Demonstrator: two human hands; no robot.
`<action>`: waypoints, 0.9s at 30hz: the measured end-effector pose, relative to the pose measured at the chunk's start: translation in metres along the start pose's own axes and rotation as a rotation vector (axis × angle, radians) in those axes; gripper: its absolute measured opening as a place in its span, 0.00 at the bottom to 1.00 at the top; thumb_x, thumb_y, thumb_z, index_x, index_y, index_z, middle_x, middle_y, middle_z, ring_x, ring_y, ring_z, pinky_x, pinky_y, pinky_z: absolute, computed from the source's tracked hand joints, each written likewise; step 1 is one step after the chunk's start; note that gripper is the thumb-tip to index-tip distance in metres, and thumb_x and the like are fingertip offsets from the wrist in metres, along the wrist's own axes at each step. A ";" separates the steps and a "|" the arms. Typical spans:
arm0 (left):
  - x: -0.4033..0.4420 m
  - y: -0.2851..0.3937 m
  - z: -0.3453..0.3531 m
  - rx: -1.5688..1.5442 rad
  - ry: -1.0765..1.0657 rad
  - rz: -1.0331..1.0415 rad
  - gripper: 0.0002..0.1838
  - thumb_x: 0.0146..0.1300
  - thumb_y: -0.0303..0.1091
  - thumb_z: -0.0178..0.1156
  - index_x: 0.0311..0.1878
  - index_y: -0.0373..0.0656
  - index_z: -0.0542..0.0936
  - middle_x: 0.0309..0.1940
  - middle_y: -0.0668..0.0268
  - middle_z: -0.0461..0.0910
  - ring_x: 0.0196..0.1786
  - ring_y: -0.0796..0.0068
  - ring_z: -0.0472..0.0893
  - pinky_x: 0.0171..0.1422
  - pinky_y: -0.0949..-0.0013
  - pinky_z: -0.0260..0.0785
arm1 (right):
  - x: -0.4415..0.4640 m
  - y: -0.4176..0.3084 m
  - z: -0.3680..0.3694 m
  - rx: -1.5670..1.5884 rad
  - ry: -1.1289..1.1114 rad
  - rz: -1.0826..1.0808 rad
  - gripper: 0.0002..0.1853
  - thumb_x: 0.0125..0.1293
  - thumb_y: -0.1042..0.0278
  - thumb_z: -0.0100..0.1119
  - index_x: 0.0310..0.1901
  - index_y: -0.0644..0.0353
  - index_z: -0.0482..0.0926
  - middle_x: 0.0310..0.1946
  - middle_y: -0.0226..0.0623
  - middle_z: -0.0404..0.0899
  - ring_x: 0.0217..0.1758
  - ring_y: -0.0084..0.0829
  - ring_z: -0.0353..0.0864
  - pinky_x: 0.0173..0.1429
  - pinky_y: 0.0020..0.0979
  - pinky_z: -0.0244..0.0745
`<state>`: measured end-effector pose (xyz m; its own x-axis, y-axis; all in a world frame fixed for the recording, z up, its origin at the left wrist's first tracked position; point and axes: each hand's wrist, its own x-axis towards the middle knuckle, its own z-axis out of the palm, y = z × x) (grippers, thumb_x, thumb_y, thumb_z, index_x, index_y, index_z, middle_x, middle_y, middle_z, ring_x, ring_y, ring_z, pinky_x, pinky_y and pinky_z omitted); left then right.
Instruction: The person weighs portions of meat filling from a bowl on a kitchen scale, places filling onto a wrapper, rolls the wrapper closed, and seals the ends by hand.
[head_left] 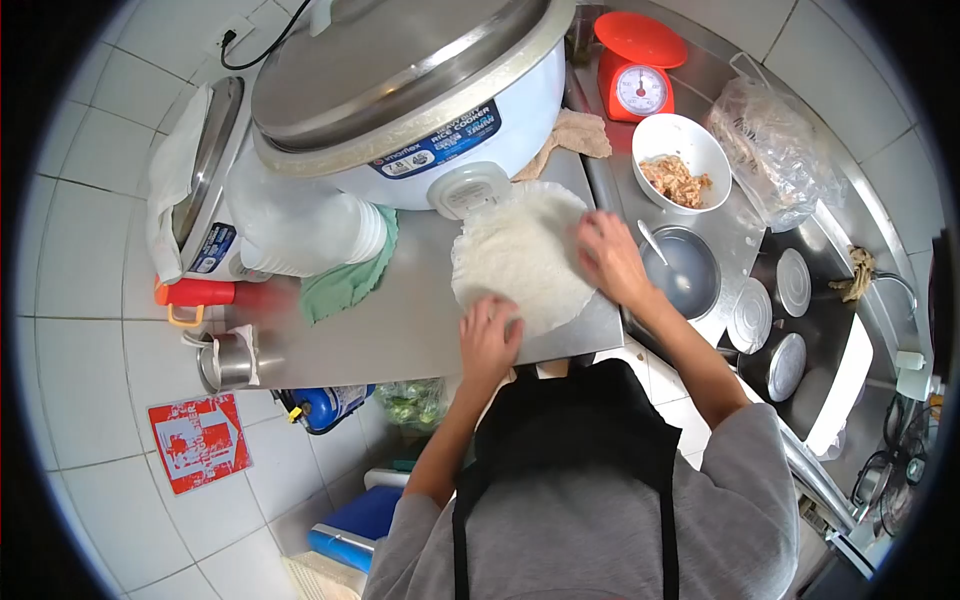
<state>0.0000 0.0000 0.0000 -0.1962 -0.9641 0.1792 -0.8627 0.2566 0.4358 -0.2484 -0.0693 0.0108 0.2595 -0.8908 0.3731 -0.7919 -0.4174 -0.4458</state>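
Observation:
A thin, round white sheet (520, 250) with an uneven edge lies flat on the steel counter (400, 320). My left hand (490, 335) rests at its near edge, fingers curled onto the rim; what they pinch, if anything, is too small to tell. At the sheet's right edge is my right hand (607, 255), its fingers bent and slightly blurred. Just right of that hand stands a metal bowl (703, 270) of cloudy liquid with a spoon (652, 240) in it. Behind it, a white bowl (708, 150) holds a chunky orange-brown mixture.
A large rice cooker (520, 120) stands behind the sheet. Stacked plastic containers (300, 225) sit on a green cloth (340, 290) at left. A red scale (620, 85), a clear plastic bag (770, 150) and a sink with round lids (750, 315) are at right.

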 end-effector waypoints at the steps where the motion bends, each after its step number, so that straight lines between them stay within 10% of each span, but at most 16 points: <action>1: -0.006 0.002 0.000 -0.046 0.003 0.024 0.15 0.46 0.38 0.66 0.38 0.50 0.77 0.48 0.66 0.70 0.52 0.63 0.71 0.53 0.57 0.60 | -0.012 -0.001 -0.004 -0.036 -0.037 -0.043 0.13 0.52 0.68 0.62 0.41 0.53 0.76 0.43 0.37 0.70 0.50 0.38 0.69 0.51 0.37 0.66; 9: 0.038 -0.062 -0.060 -0.123 -0.411 0.126 0.11 0.48 0.35 0.62 0.37 0.50 0.77 0.47 0.68 0.72 0.53 0.67 0.71 0.55 0.60 0.56 | -0.053 -0.064 -0.004 -0.110 -0.231 0.156 0.07 0.55 0.65 0.61 0.34 0.55 0.78 0.32 0.35 0.75 0.41 0.36 0.75 0.43 0.37 0.69; 12: 0.060 -0.073 -0.043 -0.126 -0.108 0.257 0.13 0.47 0.32 0.61 0.39 0.49 0.77 0.43 0.67 0.73 0.51 0.67 0.72 0.53 0.59 0.57 | -0.012 -0.040 0.010 -0.216 -0.034 0.116 0.08 0.55 0.65 0.61 0.37 0.54 0.78 0.38 0.33 0.75 0.44 0.36 0.74 0.45 0.37 0.68; 27: 0.053 -0.062 -0.029 -0.136 -0.070 0.198 0.21 0.49 0.34 0.61 0.50 0.50 0.77 0.52 0.65 0.71 0.56 0.64 0.71 0.57 0.58 0.56 | -0.002 0.002 -0.017 -0.136 0.154 0.099 0.10 0.56 0.70 0.60 0.41 0.55 0.80 0.49 0.36 0.73 0.51 0.40 0.72 0.51 0.40 0.68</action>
<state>0.0562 -0.0646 0.0081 -0.3916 -0.8951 0.2133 -0.7341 0.4437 0.5141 -0.2595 -0.0653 0.0233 0.0972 -0.8838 0.4578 -0.8795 -0.2916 -0.3762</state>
